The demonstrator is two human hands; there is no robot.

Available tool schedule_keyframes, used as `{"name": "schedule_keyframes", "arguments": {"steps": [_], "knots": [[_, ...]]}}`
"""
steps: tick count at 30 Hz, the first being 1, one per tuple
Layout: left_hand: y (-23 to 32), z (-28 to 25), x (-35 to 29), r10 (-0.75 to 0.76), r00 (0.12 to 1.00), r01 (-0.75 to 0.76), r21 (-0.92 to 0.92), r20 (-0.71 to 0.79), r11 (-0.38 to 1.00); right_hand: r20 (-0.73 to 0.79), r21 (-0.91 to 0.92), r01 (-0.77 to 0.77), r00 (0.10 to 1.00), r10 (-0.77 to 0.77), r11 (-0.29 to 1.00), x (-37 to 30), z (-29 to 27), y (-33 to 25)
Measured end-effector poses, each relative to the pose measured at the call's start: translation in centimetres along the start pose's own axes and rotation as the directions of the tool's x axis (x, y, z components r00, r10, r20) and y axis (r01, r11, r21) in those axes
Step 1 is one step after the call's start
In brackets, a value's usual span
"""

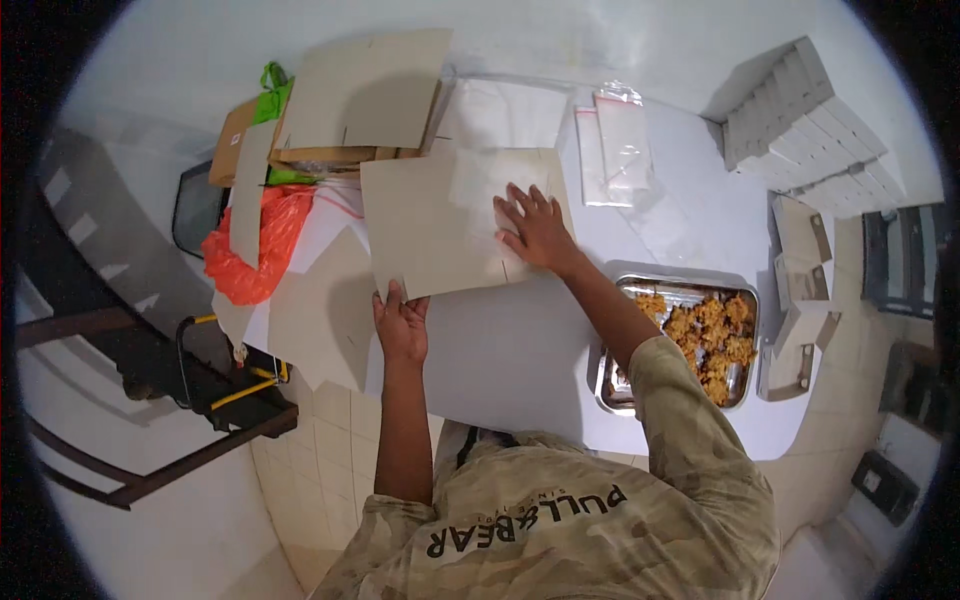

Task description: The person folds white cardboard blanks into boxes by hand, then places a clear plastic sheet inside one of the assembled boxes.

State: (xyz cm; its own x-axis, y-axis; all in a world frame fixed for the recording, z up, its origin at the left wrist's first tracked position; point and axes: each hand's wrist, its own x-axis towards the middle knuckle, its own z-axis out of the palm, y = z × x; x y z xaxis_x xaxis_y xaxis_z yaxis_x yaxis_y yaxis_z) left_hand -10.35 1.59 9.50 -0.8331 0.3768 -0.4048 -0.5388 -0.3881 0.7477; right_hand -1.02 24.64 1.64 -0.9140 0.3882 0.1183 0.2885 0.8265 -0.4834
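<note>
A flat grey-brown cardboard sheet (pixel 425 225) with short slits at its edges lies over the middle of the white table. My left hand (pixel 401 325) pinches its near edge, thumb on top and fingers underneath. Spread fingers of my right hand (pixel 538 228) rest flat on the sheet's right half. Partly under that hand is a thin, pale, see-through square (pixel 480 185), either paper or plastic; I cannot tell which. To the right, a metal tray (pixel 606 385) holds several golden-brown fried pieces (pixel 710 335), partly hidden by my right forearm.
More cardboard sheets (pixel 365 90) stack at the back left, beside a red plastic bag (pixel 270 245). Another sheet (pixel 325 310) overhangs the table's left side. Clear plastic packets (pixel 610 150) lie behind. Folded boxes (pixel 800 130) pile at the back right, with open boxes (pixel 800 250) along the right edge.
</note>
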Motion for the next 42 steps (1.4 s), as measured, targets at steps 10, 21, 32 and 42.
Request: {"name": "schedule_keyframes", "arguments": {"steps": [10,21,32,42], "knots": [[3.9,-6.4,-8.5,0.082,0.959,-0.086,-0.004,-0.273,0.996,0.178,-0.149,-0.057,0.98,0.083,0.987,3.3,1.4,-0.7],[3.5,-12.1,-11.6,0.073,0.963,-0.069,0.022,-0.258,0.997,0.049,-0.26,-0.055,0.996,0.07,0.964,0.7,4.1,-2.8],[2.6,-23.2,-18.7,-0.205,0.919,0.306,0.281,-0.337,0.91,-0.087,0.359,-0.349,0.911,0.404,0.865,-10.8,5.9,-7.7],[2.9,-31.8,-15.6,-0.37,0.904,0.403,0.714,-0.213,0.573,0.247,0.2,-0.619,0.782,0.572,0.76,-26.5,6.3,-15.4]]}}
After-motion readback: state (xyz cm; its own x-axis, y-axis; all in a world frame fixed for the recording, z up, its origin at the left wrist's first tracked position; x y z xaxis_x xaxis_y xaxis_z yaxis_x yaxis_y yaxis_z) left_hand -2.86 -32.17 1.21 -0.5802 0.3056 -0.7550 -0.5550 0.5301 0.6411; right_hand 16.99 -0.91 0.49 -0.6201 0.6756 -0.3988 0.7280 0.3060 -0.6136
